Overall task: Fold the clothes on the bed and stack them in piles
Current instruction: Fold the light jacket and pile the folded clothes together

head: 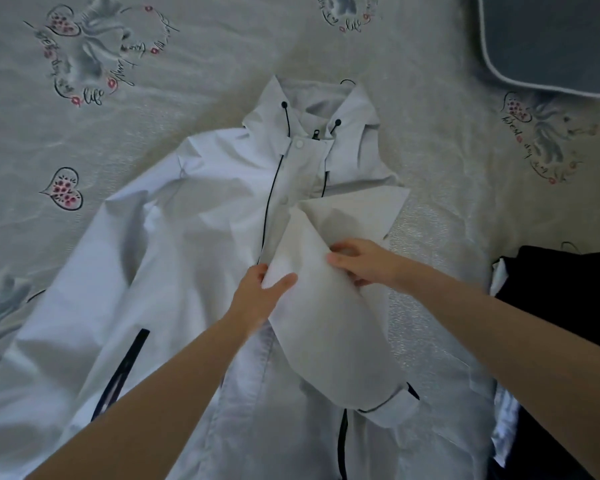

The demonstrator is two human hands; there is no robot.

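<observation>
A white hooded jacket (201,237) with black drawcords and zips lies front up on the bed, hood at the far end. Its right sleeve (329,327) is folded in over the chest, cuff pointing towards me. My left hand (260,292) pinches the sleeve's left edge between thumb and fingers. My right hand (364,261) grips the sleeve's upper right edge with curled fingers. The jacket's left sleeve lies spread out towards the lower left.
The bed sheet (187,57) is pale with heart and flower prints. A dark garment (565,296) lies at the right edge, over something white. A grey-blue cushion (551,39) sits at the top right corner.
</observation>
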